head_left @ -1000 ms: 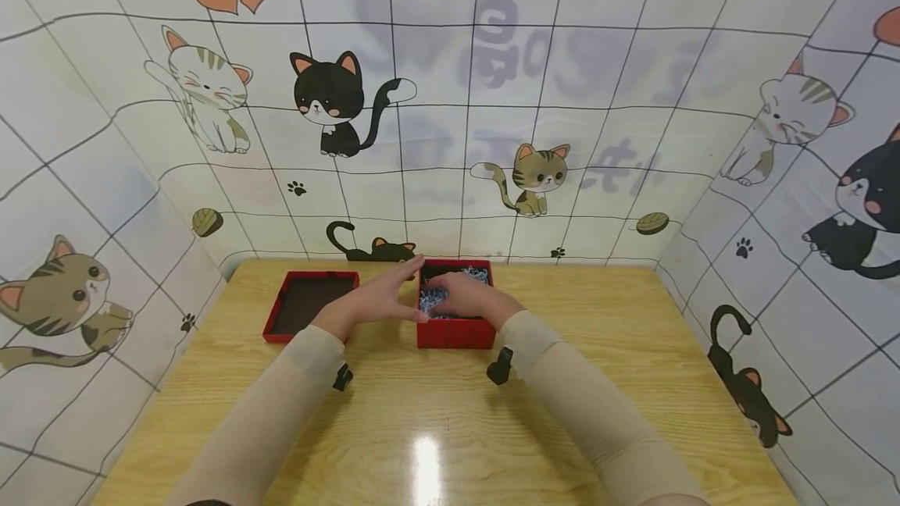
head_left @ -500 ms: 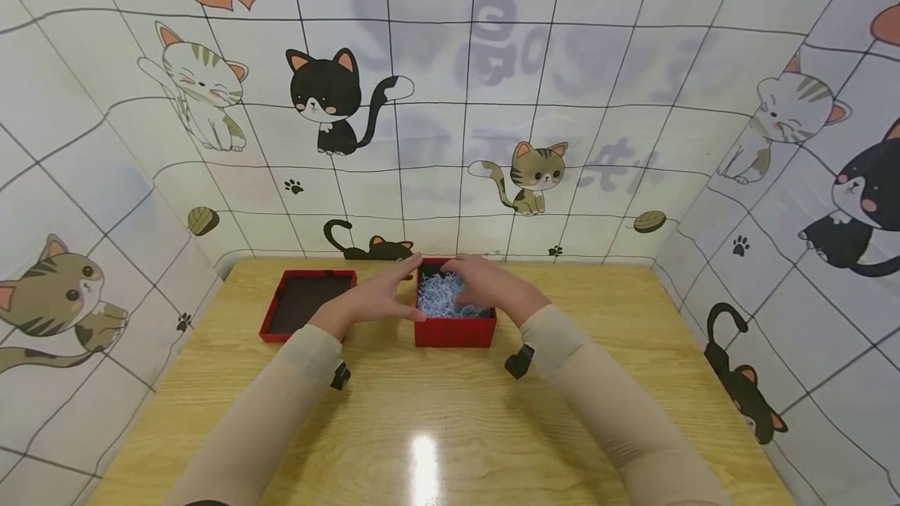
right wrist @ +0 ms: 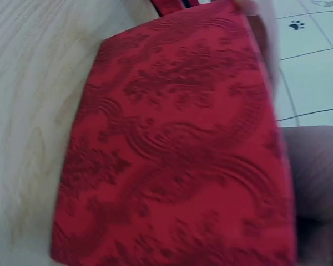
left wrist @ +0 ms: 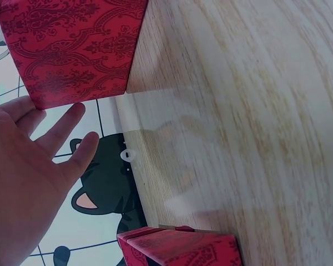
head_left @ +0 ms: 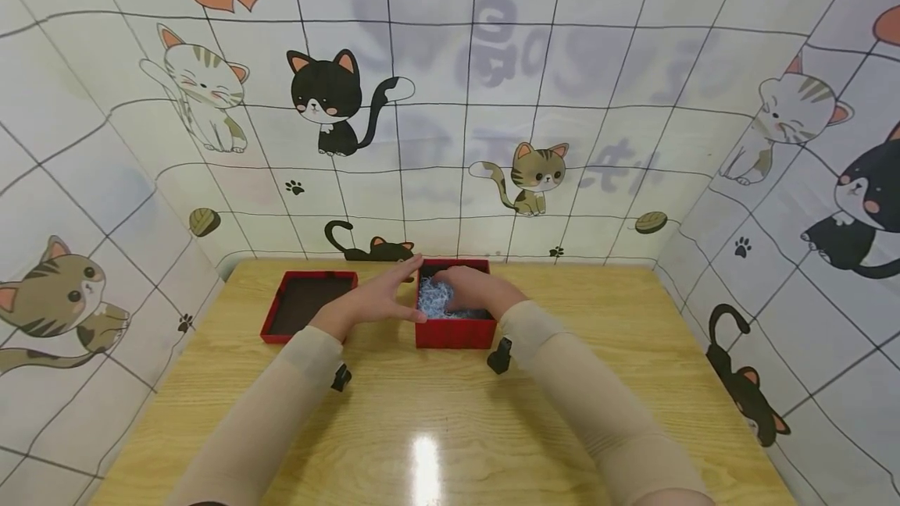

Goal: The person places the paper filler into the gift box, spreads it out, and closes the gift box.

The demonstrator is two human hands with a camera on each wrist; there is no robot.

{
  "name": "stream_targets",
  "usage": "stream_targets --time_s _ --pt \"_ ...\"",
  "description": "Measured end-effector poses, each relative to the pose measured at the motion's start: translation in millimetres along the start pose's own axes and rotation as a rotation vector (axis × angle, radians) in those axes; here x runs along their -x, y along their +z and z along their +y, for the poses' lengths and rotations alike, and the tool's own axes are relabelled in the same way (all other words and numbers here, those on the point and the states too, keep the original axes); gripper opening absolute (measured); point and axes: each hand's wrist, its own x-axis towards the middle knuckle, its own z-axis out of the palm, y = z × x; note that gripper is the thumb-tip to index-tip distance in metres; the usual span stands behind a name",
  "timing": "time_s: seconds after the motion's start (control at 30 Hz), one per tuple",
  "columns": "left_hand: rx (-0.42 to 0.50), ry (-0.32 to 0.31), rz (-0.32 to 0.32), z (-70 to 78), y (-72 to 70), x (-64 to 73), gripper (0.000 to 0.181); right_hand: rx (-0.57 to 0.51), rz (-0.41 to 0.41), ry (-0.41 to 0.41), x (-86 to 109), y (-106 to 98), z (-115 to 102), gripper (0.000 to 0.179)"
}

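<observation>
A red box [head_left: 455,334] with a dark inside stands near the back of the table. Pale blue shredded paper [head_left: 432,300] lies in it. My left hand [head_left: 376,299] is at the box's left side, thumb and fingers spread and fairly straight along its edge. The left wrist view shows those fingers [left wrist: 61,132] beside a corner of the patterned red box [left wrist: 77,50]. My right hand [head_left: 476,290] reaches down into the box at the shredded paper. Its fingertips are hidden there, and the box wall [right wrist: 166,144] covers most of the hand in the right wrist view.
A shallow red lid [head_left: 309,304] with a dark inside lies left of the box, partly behind my left hand. The wooden table [head_left: 422,397] ends at a white cloth wall [head_left: 436,139] printed with cats and grid lines.
My right hand shifted up and right, uncovering more shredded paper, then came back down and left into the box. My left hand stayed at the box's left side.
</observation>
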Motion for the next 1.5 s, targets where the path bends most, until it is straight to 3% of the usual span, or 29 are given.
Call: stream_targets --time_s 0.13,0.27,0.6,0.77,0.9,1.03,1.17,1.3,1.5 --pt "0.006 0.004 0.002 -1.1 -1.0 0.6 0.126 0.062 0.023 -0.007 -12.3 10 -2 0.062" --pt "0.011 0.004 -0.002 -0.9 -0.8 0.6 0.125 0.081 0.027 -0.011 -12.7 12 -3 0.063" --pt "0.018 0.003 -0.004 -4.2 -0.4 -0.5 0.125 -0.058 0.04 -0.053 19.4 -19 -4 0.069" --pt "0.018 0.007 -0.006 -5.4 -0.7 -1.3 0.126 -0.007 0.002 -0.083 32.6 -35 -7 0.076" --pt "0.025 0.002 -0.003 -4.2 -1.7 -0.6 0.126 0.038 -0.075 -0.091 38.5 -38 -9 0.081" --pt "0.018 0.006 -0.003 -4.0 -1.7 -0.9 0.125 0.072 -0.138 -0.119 36.9 -31 -9 0.082" --pt "-0.004 0.004 -0.008 -3.7 -0.8 -1.3 0.125 0.034 -0.162 -0.121 32.6 -23 -6 0.079" --pt "-0.009 0.003 -0.008 -1.0 -0.8 -0.7 0.125 0.014 -0.164 -0.103 22.7 -16 0 0.075" --pt "-0.007 0.011 0.0 -0.7 -0.6 -0.5 0.124 0.089 -0.135 -0.097 -1.2 0 9 0.065"
